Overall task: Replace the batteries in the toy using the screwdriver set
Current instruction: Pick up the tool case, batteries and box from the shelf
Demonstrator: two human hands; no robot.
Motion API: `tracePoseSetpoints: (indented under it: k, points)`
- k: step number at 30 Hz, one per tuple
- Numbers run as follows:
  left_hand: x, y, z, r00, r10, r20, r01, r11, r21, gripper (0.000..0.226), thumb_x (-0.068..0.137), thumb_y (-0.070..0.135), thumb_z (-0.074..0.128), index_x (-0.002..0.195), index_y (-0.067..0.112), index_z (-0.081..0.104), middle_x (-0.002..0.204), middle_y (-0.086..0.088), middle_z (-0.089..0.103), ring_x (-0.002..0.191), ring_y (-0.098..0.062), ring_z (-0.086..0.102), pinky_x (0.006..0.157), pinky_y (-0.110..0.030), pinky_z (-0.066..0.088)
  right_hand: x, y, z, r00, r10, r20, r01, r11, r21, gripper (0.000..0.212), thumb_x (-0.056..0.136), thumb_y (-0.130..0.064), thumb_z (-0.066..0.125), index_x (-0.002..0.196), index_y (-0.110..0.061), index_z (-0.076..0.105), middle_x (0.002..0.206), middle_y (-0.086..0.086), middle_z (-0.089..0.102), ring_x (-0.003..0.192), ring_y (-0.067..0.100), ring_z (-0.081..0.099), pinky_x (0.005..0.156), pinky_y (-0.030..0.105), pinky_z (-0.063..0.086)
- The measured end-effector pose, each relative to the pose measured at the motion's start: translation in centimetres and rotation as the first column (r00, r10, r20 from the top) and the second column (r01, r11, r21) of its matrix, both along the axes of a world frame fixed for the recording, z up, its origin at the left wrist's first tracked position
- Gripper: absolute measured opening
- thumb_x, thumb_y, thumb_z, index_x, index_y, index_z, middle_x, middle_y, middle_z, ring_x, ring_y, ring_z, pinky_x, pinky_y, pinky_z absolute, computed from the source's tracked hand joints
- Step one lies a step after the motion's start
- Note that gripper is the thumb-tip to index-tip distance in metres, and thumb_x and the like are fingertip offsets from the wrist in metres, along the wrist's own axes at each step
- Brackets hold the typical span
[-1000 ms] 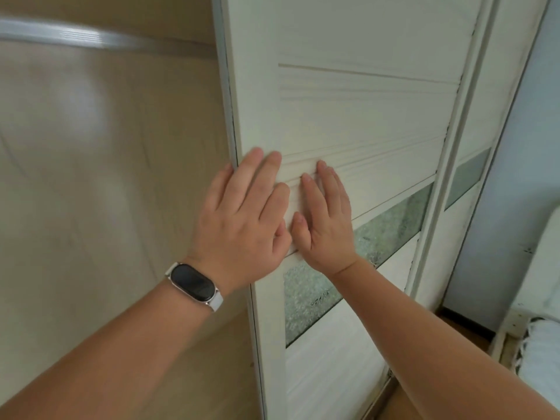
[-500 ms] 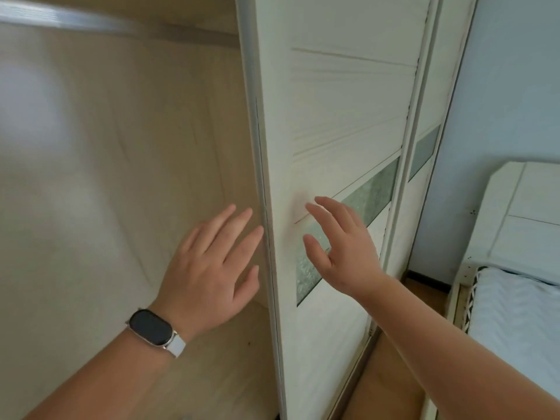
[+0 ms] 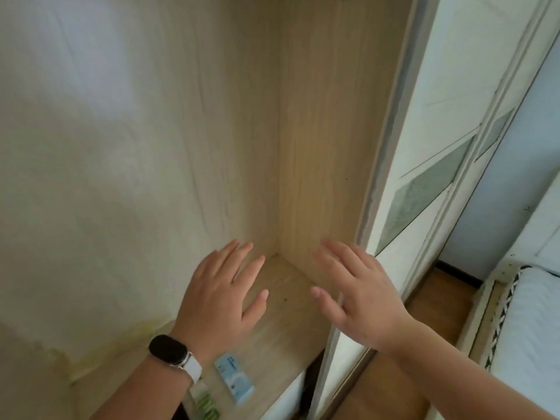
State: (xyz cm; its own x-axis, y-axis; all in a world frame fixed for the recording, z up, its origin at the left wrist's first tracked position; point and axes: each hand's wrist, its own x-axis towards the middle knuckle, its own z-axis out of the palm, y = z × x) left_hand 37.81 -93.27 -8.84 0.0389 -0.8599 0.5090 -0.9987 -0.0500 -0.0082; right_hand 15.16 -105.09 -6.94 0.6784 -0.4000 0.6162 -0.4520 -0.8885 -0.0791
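Your left hand [image 3: 224, 295] and right hand [image 3: 360, 295] hover spread and empty; reach down for the pale blue packet [image 3: 235, 378] on the shelf [image 3: 281, 328].

We're looking into an open wardrobe: pale wood-grain back panel [image 3: 136, 147] meeting a side panel [image 3: 321, 131] at a corner, light wood shelf [image 3: 288, 328] below. White sliding door [image 3: 439, 101] is standing to the right, with a frosted glass strip [image 3: 424, 195] crossing it. Beyond it we're seeing a pale blue wall [image 3: 500, 192], brown wood floor [image 3: 381, 386] and a bed [image 3: 533, 328] with white bedding. Soft daylight is washing over the back panel.
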Motion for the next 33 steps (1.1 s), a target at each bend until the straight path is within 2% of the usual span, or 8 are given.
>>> tracePoseSetpoints:
  k: [5, 11, 15, 18, 21, 24, 27, 33]
  points:
    - [3.1, 3.6, -4.7, 0.990, 0.142, -0.027, -0.136, 0.977, 0.164, 0.055, 0.094, 0.049, 0.043, 0.132, 0.018, 0.067, 0.145, -0.008, 0.060, 0.137, -0.030, 0.053, 0.109, -0.048, 0.041, 4.2, 1.2, -4.3, 0.962, -0.012, -0.274, 0.045, 0.993, 0.113, 0.054, 0.095, -0.053, 0.042, 0.129, -0.016, 0.062, 0.135, 0.007, 0.060, 0.121, 0.033, 0.059, 0.093, 0.045, 0.051]
    - [5.8, 6.0, -10.3, 0.942, 0.331, -0.049, -0.307, 0.913, 0.267, 0.055, 0.092, 0.051, 0.043, 0.131, 0.020, 0.068, 0.141, -0.007, 0.063, 0.131, -0.030, 0.057, 0.106, -0.047, 0.039, 9.0, 0.0, -9.5, 0.900, 0.095, -0.426, 0.016, 0.968, 0.249, 0.057, 0.094, -0.058, 0.036, 0.136, -0.024, 0.051, 0.137, 0.005, 0.059, 0.121, 0.029, 0.060, 0.088, 0.046, 0.054]
    - [7.1, 6.7, -13.8, 0.893, 0.438, -0.102, -0.384, 0.861, 0.334, 0.055, 0.092, 0.050, 0.044, 0.130, 0.019, 0.068, 0.140, -0.009, 0.063, 0.129, -0.032, 0.059, 0.104, -0.050, 0.047, 12.9, -1.9, -14.3, 0.825, 0.201, -0.528, 0.002, 0.933, 0.359, 0.073, 0.092, -0.072, 0.005, 0.151, -0.035, 0.028, 0.160, -0.003, 0.031, 0.146, 0.023, 0.030, 0.113, 0.046, 0.032]
    - [8.3, 7.4, -16.9, 0.851, 0.503, -0.150, -0.416, 0.820, 0.392, 0.054, 0.093, 0.047, 0.044, 0.128, 0.016, 0.070, 0.140, -0.011, 0.063, 0.129, -0.034, 0.060, 0.105, -0.052, 0.046, 15.9, -2.4, -18.2, 0.773, 0.292, -0.563, -0.037, 0.907, 0.419, 0.078, 0.088, -0.072, 0.000, 0.155, -0.037, 0.020, 0.165, -0.006, 0.017, 0.150, 0.018, 0.015, 0.119, 0.039, 0.017]
    - [9.2, 7.9, -20.2, 0.833, 0.528, -0.167, -0.420, 0.799, 0.430, 0.049, 0.094, 0.041, 0.045, 0.123, 0.013, 0.072, 0.135, -0.013, 0.066, 0.126, -0.034, 0.062, 0.104, -0.051, 0.048, 18.4, -2.7, -21.6, 0.744, 0.341, -0.574, -0.035, 0.879, 0.476, 0.076, 0.091, -0.069, 0.007, 0.155, -0.033, 0.026, 0.163, -0.004, 0.023, 0.149, 0.019, 0.020, 0.118, 0.039, 0.021]
    - [10.1, 8.2, -23.4, 0.801, 0.559, -0.213, -0.421, 0.779, 0.465, 0.046, 0.093, 0.037, 0.047, 0.121, 0.011, 0.072, 0.132, -0.014, 0.067, 0.124, -0.035, 0.063, 0.101, -0.051, 0.051, 20.6, -3.0, -25.2, 0.723, 0.368, -0.585, -0.025, 0.860, 0.510, 0.062, 0.097, -0.058, 0.038, 0.148, -0.024, 0.044, 0.155, 0.003, 0.041, 0.142, 0.024, 0.037, 0.110, 0.040, 0.034]
    - [11.0, 8.1, -26.8, 0.760, 0.607, -0.235, -0.442, 0.746, 0.498, 0.045, 0.090, 0.036, 0.048, 0.118, 0.010, 0.073, 0.128, -0.016, 0.069, 0.120, -0.037, 0.065, 0.097, -0.051, 0.053, 22.1, -3.1, -29.2, 0.723, 0.390, -0.570, -0.045, 0.850, 0.525, 0.054, 0.093, -0.047, 0.058, 0.136, -0.015, 0.058, 0.141, 0.010, 0.056, 0.128, 0.030, 0.053, 0.099, 0.044, 0.046]
    - [12.3, 8.1, -34.6, 0.677, 0.679, -0.283, -0.431, 0.678, 0.596, 0.045, 0.089, 0.032, 0.051, 0.115, 0.004, 0.075, 0.123, -0.021, 0.071, 0.114, -0.041, 0.069, 0.091, -0.055, 0.056, 23.4, -2.9, -37.0, 0.664, 0.421, -0.618, -0.003, 0.828, 0.561, 0.049, 0.092, -0.041, 0.060, 0.131, -0.012, 0.060, 0.135, 0.012, 0.060, 0.121, 0.031, 0.057, 0.090, 0.044, 0.051]
